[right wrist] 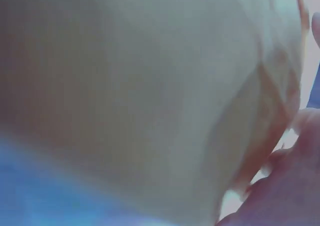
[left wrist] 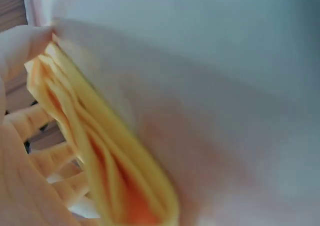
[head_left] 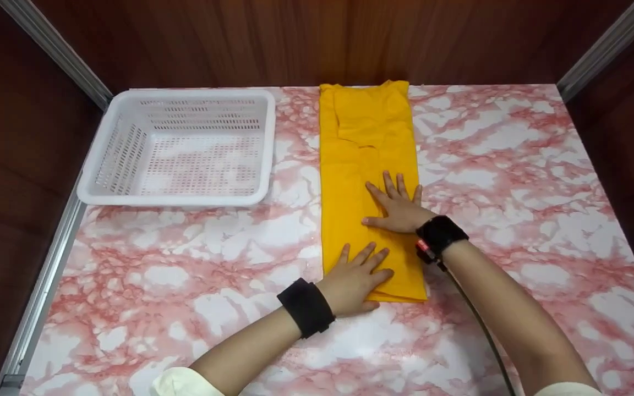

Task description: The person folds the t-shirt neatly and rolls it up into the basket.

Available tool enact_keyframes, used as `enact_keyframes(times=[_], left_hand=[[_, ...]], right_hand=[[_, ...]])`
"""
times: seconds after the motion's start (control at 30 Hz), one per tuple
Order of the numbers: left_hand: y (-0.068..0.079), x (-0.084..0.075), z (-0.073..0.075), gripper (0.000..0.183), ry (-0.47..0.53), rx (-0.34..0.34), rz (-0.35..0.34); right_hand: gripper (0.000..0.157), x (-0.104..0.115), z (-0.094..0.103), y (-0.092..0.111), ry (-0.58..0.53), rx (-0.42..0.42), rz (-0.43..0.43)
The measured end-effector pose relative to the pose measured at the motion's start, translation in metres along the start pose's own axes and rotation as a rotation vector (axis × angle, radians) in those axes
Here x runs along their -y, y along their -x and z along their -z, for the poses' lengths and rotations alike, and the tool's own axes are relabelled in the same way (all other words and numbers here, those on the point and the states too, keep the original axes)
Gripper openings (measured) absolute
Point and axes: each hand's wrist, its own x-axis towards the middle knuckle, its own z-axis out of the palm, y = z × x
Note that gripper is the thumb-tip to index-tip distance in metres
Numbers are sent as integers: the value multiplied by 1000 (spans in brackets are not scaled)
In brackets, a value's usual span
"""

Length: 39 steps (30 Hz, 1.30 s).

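Observation:
A yellow garment [head_left: 344, 192] lies folded in a long strip on the table, running from the back wall toward me. My left hand [head_left: 354, 283] rests on its near end with the fingers spread, the thumb by the bottom edge. Farther up, my right hand [head_left: 399, 212] lies on the garment near its right side, fingers also spread. Stacked folded layers [left wrist: 100, 141] show along that near edge in the left wrist view, beside the thumb [left wrist: 25, 46]. The right wrist view is blurred, with cloth filling most of it and fingers [right wrist: 280, 181] along the right.
A white perforated plastic basket [head_left: 174, 201] stands at the back left of the marbled red and white table [head_left: 515, 264]. Brown wood-grain panels [head_left: 229, 44] close off the back and both sides. A cable [head_left: 482, 319] runs down from the right wrist along the forearm.

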Motion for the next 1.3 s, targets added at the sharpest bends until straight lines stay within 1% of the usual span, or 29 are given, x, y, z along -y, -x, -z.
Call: enact_keyframes(times=[0.17, 0.27, 0.33, 0.4, 0.47, 0.6, 0.7, 0.8, 0.87, 0.93, 1.03, 1.13, 1.2, 1.27, 1.3], left_hand=[[23, 1, -3, 64, 25, -31, 63], [38, 3, -4, 67, 30, -39, 97], [48, 4, -5, 67, 32, -39, 109], [56, 4, -6, 66, 21, -44, 110], [63, 4, -8, 64, -10, -54, 102], [73, 4, -11, 55, -67, -93, 85], [77, 4, -12, 47, -88, -109, 82], [79, 4, -12, 44, -130, -111, 97], [77, 4, -12, 43, -174, -122, 106], [75, 3, -12, 40, -222, -151, 109], [71, 1, -12, 36, -289, -204, 100], [64, -1, -12, 32, -351, -242, 94], [59, -1, -12, 30, -396, -258, 92], [55, -1, -11, 28, -434, -278, 83], [53, -1, -12, 28, -451, -295, 76]], right_hand=[[90, 5, -19, 37, -9, -26, 72], [94, 9, -33, 66, -21, -49, 111], [96, 12, -44, 86, -9, -61, 146], [97, 15, -54, 104, 9, -65, 176], [96, 18, -62, 119, 30, -71, 203], [86, 21, -74, 141, 75, -111, 237], [72, 22, -81, 150, 135, -179, 252], [59, 25, -86, 154, 213, -278, 272], [54, 27, -88, 154, 284, -341, 284], [51, 29, -90, 154, 377, -386, 292], [49, 32, -92, 152, 520, -422, 295], [48, 34, -92, 151, 624, -443, 288], [45, 36, -93, 149, 656, -460, 283], [37, 36, -92, 147, 657, -491, 282], [35, 37, -92, 146, 651, -502, 282]])
